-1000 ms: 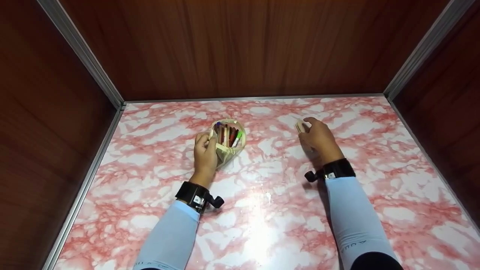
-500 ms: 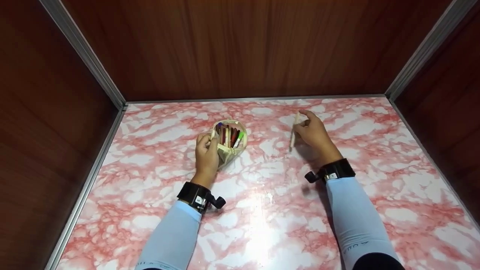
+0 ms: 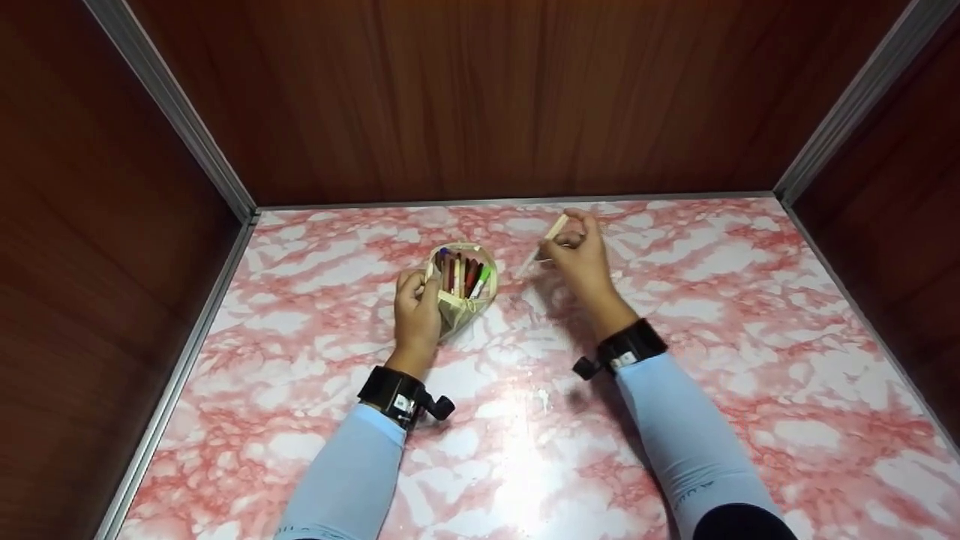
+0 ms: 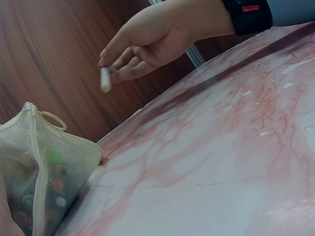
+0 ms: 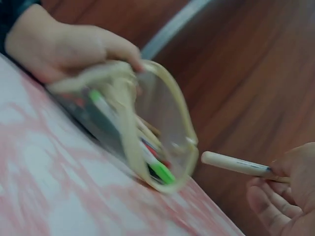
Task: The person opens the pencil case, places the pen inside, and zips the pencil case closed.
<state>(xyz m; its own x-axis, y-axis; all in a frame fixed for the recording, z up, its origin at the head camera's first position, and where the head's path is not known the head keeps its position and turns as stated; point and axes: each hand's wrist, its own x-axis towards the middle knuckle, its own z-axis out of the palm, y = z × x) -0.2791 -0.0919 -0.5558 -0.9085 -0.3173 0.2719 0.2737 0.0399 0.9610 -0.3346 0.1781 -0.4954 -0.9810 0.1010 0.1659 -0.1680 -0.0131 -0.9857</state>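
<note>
My left hand grips the near-left rim of a cream mesh pencil pouch, holding its mouth wide. Several markers stand inside, one with a bright green cap. To the right, my right hand pinches a pale cream marker between thumb and fingers, raised above the table and slanting down toward the pouch. In the right wrist view the held marker points its blunt end at the pouch mouth, a short gap apart. The left wrist view shows the pouch's mesh side with marker ends behind it.
The table has a red and white marbled top. Dark wood panels enclose it at the back and both sides, with metal strips along the corners. Each wrist wears a black camera band.
My right hand has lifted the cream marker and carried it left toward the pouch, turning it to a slant. My left hand keeps its grip on the pouch almost unmoved.
</note>
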